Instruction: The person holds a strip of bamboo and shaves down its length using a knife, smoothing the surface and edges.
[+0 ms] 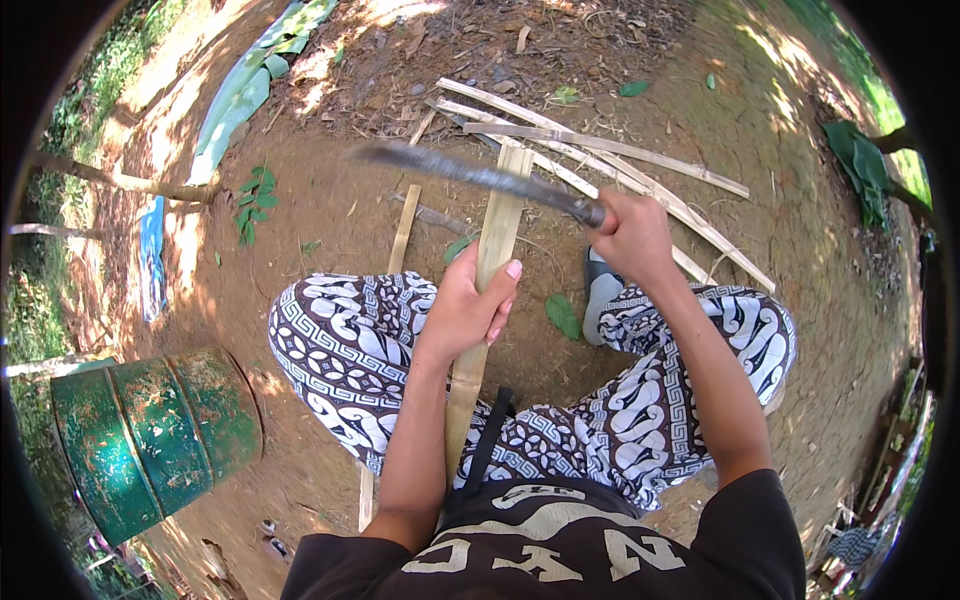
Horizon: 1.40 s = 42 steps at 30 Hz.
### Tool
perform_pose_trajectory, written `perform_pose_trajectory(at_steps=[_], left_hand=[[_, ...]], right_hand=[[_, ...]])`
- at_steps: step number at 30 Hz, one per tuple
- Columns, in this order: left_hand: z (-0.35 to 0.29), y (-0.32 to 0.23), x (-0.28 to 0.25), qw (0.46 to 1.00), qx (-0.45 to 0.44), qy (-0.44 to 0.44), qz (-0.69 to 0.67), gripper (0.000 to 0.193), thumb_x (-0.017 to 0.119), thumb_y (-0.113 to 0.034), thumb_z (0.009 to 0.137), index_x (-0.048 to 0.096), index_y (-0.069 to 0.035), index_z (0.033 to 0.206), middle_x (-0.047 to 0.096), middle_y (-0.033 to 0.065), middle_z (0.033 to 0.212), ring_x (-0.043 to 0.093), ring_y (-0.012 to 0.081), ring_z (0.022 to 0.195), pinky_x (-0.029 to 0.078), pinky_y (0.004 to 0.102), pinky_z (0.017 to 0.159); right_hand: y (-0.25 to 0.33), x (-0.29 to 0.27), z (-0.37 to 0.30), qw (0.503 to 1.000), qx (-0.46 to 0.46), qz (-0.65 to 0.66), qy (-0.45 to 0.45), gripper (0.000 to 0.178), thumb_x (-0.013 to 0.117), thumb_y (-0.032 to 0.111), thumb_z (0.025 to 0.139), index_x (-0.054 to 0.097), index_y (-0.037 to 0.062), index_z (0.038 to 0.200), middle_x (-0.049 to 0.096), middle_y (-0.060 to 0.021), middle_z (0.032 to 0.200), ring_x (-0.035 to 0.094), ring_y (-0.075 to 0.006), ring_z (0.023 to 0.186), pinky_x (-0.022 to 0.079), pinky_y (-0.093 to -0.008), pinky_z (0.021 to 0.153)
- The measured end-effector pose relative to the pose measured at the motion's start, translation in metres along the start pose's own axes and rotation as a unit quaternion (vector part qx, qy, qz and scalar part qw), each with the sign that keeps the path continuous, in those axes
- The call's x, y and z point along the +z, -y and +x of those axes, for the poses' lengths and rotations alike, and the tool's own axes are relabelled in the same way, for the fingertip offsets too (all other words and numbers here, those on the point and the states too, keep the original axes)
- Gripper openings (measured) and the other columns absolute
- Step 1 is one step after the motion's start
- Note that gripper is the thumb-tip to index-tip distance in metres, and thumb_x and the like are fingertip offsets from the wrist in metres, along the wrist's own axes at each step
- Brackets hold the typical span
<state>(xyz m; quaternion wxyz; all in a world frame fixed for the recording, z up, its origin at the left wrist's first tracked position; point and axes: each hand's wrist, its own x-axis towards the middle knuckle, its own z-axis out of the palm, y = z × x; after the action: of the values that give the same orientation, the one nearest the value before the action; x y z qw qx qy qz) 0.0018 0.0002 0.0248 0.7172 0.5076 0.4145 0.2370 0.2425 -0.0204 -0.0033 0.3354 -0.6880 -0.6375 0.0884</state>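
Note:
A flat pale strip of split bamboo (503, 220) stands tilted between my knees, its lower end near my waist. My left hand (472, 302) is closed round the strip's middle, thumb lying across its face. In my right hand (634, 236) is the handle of a machete (470, 168), a long dark blade reaching left across the strip's top end. The blade's tip is blurred. I cannot tell whether the edge touches the strip. Beyond my right hand, several split bamboo strips (600, 150) lie crossed on the ground.
A rusty green drum (155, 430) lies at the left. Another bamboo piece (405, 230) rests beside my left knee. Banana leaves (232, 105) and blue plastic (152, 255) lie at the far left. My right shoe (598, 300) sits on the bare dirt among loose leaves.

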Motion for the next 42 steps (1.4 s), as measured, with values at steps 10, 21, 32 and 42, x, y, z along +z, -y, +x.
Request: perform_pose_trajectory(at_steps=[10,21,32,42], left_hand=[[-0.005,-0.002,0.006,0.999,-0.016,0.024,0.029,0.023,0.056,-0.021,0.102,0.051,-0.002,0.113,0.048,-0.0023,0.063,0.038,0.0037,0.039,0.032,0.0214,0.035],[-0.003,0.000,0.006,1.000,-0.004,0.021,0.017,0.024,0.057,-0.022,0.102,0.048,-0.002,0.114,0.047,-0.0023,0.063,0.038,0.0035,0.039,0.031,0.0208,0.035],[-0.006,-0.002,0.010,0.999,-0.003,0.038,-0.005,0.024,0.057,-0.021,0.102,0.048,-0.004,0.115,0.044,-0.0025,0.063,0.036,0.0030,0.039,0.030,0.0201,0.035],[-0.008,-0.004,0.010,0.999,-0.001,0.042,-0.014,0.028,0.056,-0.022,0.101,0.046,-0.003,0.120,0.047,-0.0025,0.064,0.039,0.0037,0.041,0.032,0.0201,0.035]], right_hand=[[0.019,0.015,-0.011,0.986,-0.144,-0.077,0.024,0.018,0.063,0.008,0.063,0.050,0.0073,0.075,0.054,-0.0109,0.060,0.057,-0.0340,0.054,0.046,-0.0450,0.051],[0.015,0.020,-0.008,0.977,-0.173,-0.119,-0.025,0.015,0.066,0.011,0.070,0.051,0.0087,0.071,0.056,-0.0074,0.058,0.061,-0.0275,0.051,0.049,-0.0393,0.046],[0.005,0.023,-0.003,0.974,-0.182,-0.132,-0.017,0.012,0.063,0.012,0.080,0.054,0.0084,0.072,0.058,-0.0074,0.057,0.057,-0.0235,0.044,0.045,-0.0397,0.039],[-0.001,0.017,0.008,0.975,-0.172,-0.137,-0.036,0.009,0.064,0.012,0.076,0.056,0.0097,0.073,0.057,-0.0061,0.056,0.058,-0.0233,0.046,0.046,-0.0380,0.042]])
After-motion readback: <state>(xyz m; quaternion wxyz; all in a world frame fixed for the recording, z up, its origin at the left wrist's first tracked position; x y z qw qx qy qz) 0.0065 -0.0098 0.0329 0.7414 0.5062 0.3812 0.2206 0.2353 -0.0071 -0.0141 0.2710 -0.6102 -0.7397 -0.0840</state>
